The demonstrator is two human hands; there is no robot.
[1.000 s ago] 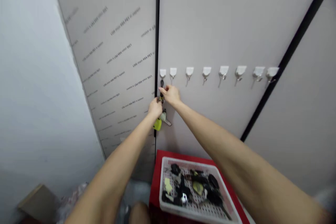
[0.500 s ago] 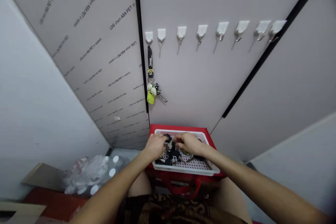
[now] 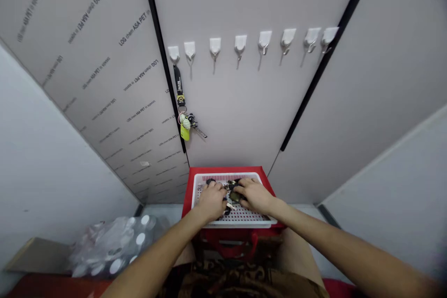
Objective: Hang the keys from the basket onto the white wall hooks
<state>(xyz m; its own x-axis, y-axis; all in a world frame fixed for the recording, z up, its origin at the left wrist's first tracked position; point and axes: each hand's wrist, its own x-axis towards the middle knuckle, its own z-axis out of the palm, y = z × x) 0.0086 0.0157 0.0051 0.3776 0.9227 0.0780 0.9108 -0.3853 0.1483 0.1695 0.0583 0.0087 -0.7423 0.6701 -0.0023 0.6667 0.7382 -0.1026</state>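
Note:
Both hands are down inside a white perforated plastic basket (image 3: 233, 222), palms over a small heap of keys and key fobs (image 3: 233, 191). My left hand (image 3: 211, 201) lies on the heap's left side, and my right hand (image 3: 253, 195) covers its right side, close to a dark fob. My hands hide most of the heap. Higher up, a black lanyard keychain (image 3: 179, 86) hangs from the leftmost white adhesive hook (image 3: 173, 54), ending in a yellow-green tag (image 3: 185, 132) and small charms. Neither hand touches it.
Several more white adhesive hooks (image 3: 264, 39) with metal prongs run rightward along the grey panel wall (image 3: 226, 116). The basket sits on a red stand (image 3: 226, 171). Plastic-wrapped bottles (image 3: 115, 247) and a cardboard sheet (image 3: 38, 255) lie at lower left.
Both hands have dropped from the keychain on the hook to the basket, and the keychain now hangs alone. The view has tilted down and the hands have drawn closer over the keys.

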